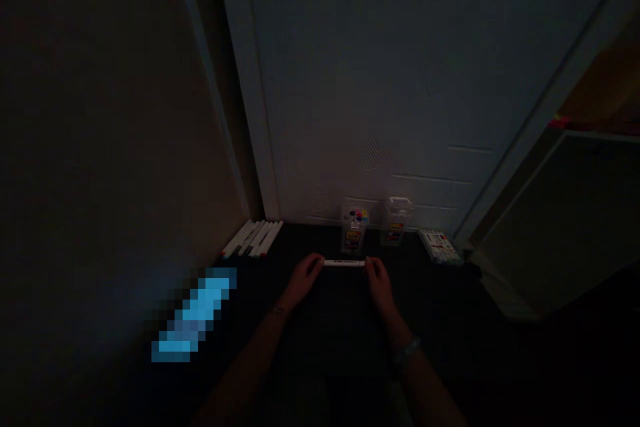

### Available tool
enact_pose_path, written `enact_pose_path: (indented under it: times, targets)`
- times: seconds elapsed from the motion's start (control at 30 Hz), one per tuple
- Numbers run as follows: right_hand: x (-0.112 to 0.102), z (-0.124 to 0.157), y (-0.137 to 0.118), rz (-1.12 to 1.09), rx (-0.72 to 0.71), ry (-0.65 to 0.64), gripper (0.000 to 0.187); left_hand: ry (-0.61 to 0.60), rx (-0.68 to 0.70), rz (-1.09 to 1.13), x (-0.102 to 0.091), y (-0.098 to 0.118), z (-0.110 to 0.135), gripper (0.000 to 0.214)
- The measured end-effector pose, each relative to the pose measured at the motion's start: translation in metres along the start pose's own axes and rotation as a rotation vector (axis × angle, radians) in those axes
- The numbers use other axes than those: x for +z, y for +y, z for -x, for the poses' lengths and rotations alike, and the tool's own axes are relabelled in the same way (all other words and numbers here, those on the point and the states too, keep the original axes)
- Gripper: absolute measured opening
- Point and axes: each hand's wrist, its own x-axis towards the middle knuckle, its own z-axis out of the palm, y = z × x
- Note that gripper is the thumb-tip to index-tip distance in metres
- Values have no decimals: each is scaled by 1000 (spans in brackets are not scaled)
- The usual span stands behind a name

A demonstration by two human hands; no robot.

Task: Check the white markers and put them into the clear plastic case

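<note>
Two bare forearms (250, 352) were stretched over the dark table (340, 333); a white marker (345, 263) was held crosswise, its ends pinched by the left hand (305, 277) and right hand (380, 281), just before a clear container (345, 237) of upright markers (359, 215).

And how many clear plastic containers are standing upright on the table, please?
2. The first container, with colourful-ended markers in it, stands just beyond the held marker; the second container stands to the right of the first.
</note>
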Motion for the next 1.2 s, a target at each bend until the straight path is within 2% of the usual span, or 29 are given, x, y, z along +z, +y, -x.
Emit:
enact_pose_path:
  times: [0.23, 0.57, 1.2]
  targets:
    - [1, 1, -1, 5, -18, -3, 34, -5, 1, 26, 1, -2, 0, 30]
    - [0, 2, 2, 69, -39, 10, 35, -18, -27, 11, -1, 7, 3, 32]
    - [0, 4, -5, 112, -90, 23, 33, -1, -30, -34, 1, -1, 0, 29]
